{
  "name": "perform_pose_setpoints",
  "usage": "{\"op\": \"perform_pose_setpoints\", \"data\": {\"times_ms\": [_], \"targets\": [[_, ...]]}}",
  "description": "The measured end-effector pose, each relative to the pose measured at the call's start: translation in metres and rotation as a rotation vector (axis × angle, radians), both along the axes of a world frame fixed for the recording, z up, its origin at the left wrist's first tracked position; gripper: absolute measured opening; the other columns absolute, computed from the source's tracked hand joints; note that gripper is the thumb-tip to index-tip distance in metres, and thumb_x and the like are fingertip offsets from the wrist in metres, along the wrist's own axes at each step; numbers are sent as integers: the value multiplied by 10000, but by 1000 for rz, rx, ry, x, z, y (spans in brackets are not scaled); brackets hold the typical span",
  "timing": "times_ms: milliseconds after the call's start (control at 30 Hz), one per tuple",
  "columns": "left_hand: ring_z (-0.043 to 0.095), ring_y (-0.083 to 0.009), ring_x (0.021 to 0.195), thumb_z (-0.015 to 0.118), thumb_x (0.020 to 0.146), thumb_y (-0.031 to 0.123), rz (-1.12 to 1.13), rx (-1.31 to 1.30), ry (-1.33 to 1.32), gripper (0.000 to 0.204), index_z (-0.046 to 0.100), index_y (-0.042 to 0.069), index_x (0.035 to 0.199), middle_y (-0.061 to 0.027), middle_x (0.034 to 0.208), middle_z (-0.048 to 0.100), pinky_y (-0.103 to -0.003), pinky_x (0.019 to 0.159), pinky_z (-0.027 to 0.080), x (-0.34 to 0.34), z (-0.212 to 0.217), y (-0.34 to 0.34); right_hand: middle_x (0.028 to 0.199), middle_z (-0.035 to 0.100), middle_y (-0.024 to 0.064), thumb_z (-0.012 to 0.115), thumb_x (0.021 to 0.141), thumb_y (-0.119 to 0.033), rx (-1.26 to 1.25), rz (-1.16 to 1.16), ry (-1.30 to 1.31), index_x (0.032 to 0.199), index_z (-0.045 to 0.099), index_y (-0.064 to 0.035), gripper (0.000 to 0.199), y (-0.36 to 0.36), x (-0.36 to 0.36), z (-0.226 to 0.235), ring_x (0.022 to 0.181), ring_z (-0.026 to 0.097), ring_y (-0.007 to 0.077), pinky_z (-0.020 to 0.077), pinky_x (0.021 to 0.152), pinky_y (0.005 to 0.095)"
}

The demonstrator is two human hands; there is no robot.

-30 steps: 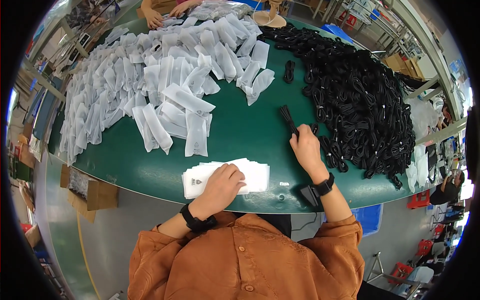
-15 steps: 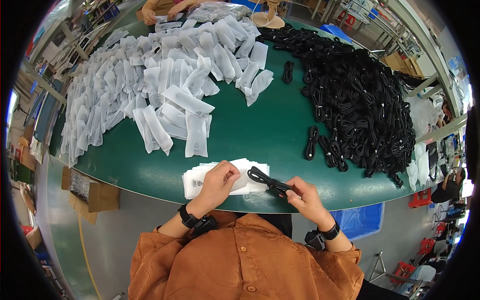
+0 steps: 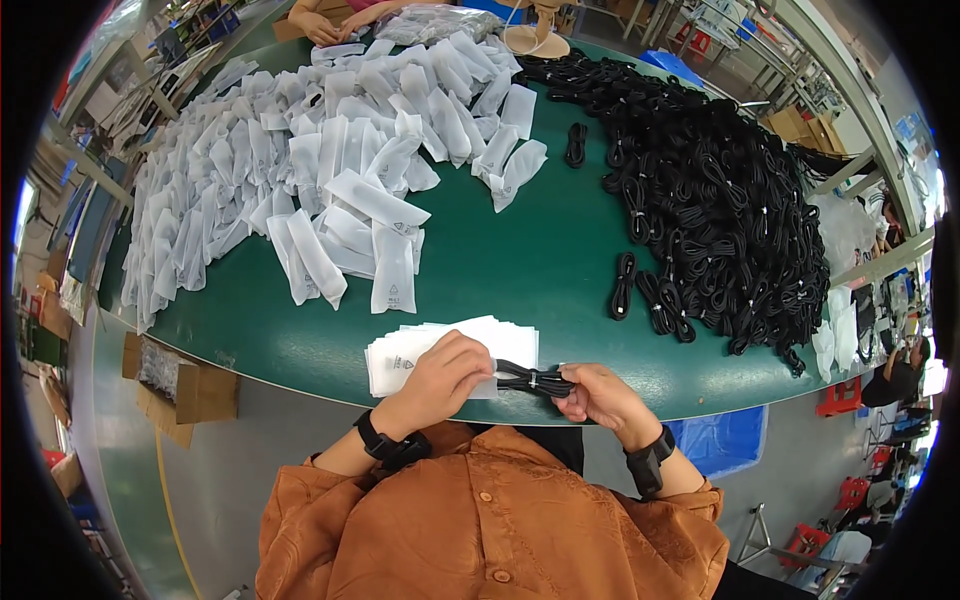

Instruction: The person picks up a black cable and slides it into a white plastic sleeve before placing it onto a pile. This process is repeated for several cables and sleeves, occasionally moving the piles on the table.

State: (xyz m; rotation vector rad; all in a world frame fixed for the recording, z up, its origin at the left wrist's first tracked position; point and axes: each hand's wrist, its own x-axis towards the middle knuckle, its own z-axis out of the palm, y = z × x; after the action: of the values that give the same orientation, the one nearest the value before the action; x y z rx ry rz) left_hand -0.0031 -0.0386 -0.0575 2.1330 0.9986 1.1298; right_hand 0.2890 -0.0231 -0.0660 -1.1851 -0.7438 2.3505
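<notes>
My right hand (image 3: 606, 398) is closed on one end of a bundled black cable (image 3: 532, 381), coiled and tied at its middle. The cable's other end is at the mouth of a white translucent bag (image 3: 484, 391), and its tip seems to be just inside. My left hand (image 3: 445, 378) pinches that bag near its opening; the fingertips partly hide it. Beneath my left hand, a stack of flat white bags (image 3: 388, 360) lies at the table's near edge.
A large heap of filled white bags (image 3: 215, 170) covers the green table's (image 3: 480, 270) left side. Black cable bundles (image 3: 720, 200) are heaped on the right. Across the table are another person's hands (image 3: 318, 28). An open carton (image 3: 205, 392) and a blue bin (image 3: 722, 440) sit below.
My right hand has brought the cable left and levelled it, its leading end now at the bag. My left hand has shifted slightly right and down, holding the bag's mouth.
</notes>
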Motion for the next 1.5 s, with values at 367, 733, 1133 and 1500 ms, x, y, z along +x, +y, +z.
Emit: {"op": "perform_pose_setpoints", "data": {"times_ms": [367,733,1133,1500], "targets": [[575,-312,907,684,825,-4,213,-39,106,135,638,26,950,-122,948,586,-384,776,487,-6,-6,-3,740,621,68,470,1037,-194,283,-37,-238,971,576,0,231,-20,-23,10,546,523,113,407,497,239],[580,-328,865,684,819,14,307,33,288,119,587,15,889,-117,888,573,-413,767,474,4,-17,-5,772,660,53,456,1044,-153,532,-106,-345,1061,599,3,212,-21,-24,10,591,562,67,467,547,222],[584,-274,761,658,847,-8,360,-30,175,83,592,19,890,-102,813,575,-360,684,471,4,-22,-3,788,684,52,484,1029,-108,722,-203,-376,1087,600,8,174,-27,-34,-6,584,568,57,489,563,215],[574,-223,811,633,892,-12,276,-269,-128,61,583,17,909,-91,898,592,-319,697,476,0,-17,-4,798,678,55,496,1027,-116,795,-22,-408,1086,608,2,173,-26,-36,-2,600,576,64,488,548,224]]}}
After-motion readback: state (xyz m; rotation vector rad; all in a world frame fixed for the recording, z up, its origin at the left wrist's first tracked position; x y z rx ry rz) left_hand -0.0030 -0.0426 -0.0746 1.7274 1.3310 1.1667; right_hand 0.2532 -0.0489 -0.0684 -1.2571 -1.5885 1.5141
